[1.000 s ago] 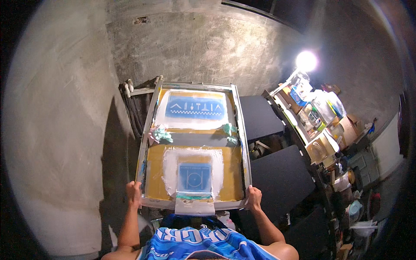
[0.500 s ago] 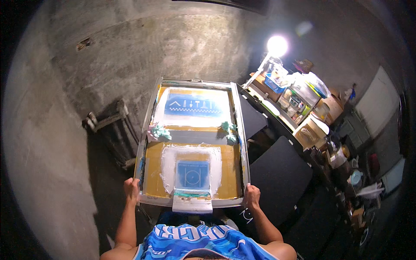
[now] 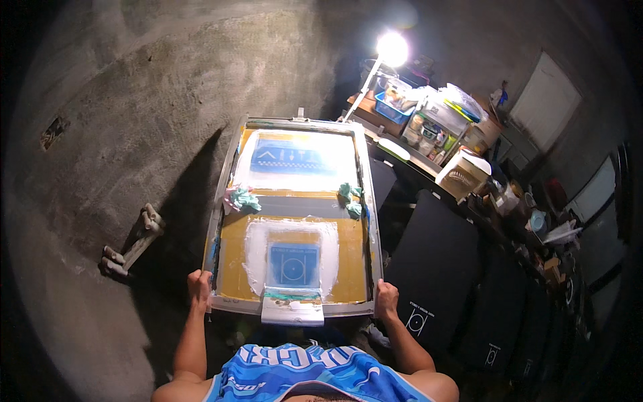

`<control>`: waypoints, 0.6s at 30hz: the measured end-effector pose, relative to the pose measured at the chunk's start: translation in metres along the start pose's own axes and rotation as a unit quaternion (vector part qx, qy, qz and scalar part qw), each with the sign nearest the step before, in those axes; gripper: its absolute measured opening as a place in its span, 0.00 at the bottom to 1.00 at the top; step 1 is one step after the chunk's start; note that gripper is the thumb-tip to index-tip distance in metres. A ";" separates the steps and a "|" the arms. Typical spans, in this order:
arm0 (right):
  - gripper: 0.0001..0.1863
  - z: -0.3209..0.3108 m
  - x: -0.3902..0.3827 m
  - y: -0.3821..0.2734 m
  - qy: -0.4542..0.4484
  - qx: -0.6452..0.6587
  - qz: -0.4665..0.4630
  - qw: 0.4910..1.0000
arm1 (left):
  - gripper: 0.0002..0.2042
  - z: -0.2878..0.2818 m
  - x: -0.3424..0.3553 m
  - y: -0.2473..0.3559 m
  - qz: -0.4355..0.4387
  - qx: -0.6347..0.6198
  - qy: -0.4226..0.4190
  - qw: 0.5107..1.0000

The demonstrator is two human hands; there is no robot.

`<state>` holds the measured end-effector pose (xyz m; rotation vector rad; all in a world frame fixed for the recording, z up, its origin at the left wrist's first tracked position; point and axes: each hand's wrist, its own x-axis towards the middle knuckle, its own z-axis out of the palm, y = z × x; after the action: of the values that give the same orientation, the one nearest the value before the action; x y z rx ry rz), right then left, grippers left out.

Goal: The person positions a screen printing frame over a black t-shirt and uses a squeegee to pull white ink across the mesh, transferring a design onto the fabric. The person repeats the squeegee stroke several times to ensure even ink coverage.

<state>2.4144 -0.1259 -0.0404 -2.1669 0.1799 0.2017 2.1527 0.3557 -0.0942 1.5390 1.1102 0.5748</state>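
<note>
A large screen-printing frame (image 3: 376,248) spans the space before me, held up by its near corners. My left hand (image 3: 199,288) is closed around its near left corner, and my right hand (image 3: 387,299) grips the near right one. Two blue stencil areas show in the screen, a wide one (image 3: 284,157) at the far end and a smaller one (image 3: 293,264) nearer me, both ringed with white. Crumpled pale green wads (image 3: 244,199) lie on the grey middle band at left and right. A white flap-like piece (image 3: 292,315) hangs over the near rim.
Black panels (image 3: 435,248) with small white prints lie in a row at right. Beyond them are a blue basket (image 3: 394,108), a beige basket (image 3: 462,175) and a bright lamp (image 3: 392,49). A pipe-like bracket (image 3: 134,244) stands by the concrete wall (image 3: 154,100) at left.
My view has turned right with the frame still in both hands. The wall bracket now shows farther left and lower, and more printed black panels have come into view.
</note>
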 end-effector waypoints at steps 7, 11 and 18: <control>0.26 -0.056 0.045 0.031 0.003 -0.004 -0.001 1.000 | 0.17 0.055 -0.044 0.022 0.027 0.032 0.012 0.999; 0.26 -0.202 0.126 0.118 -0.019 0.018 -0.009 1.000 | 0.17 0.184 -0.168 0.070 0.009 0.041 0.018 0.999; 0.26 -0.257 0.164 0.156 0.001 0.017 -0.021 1.000 | 0.16 0.261 -0.217 0.108 0.071 0.072 0.000 0.995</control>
<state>2.5619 -0.4348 -0.0554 -2.1343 0.1382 0.1717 2.3098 0.0442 -0.0234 1.7536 1.0669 0.5997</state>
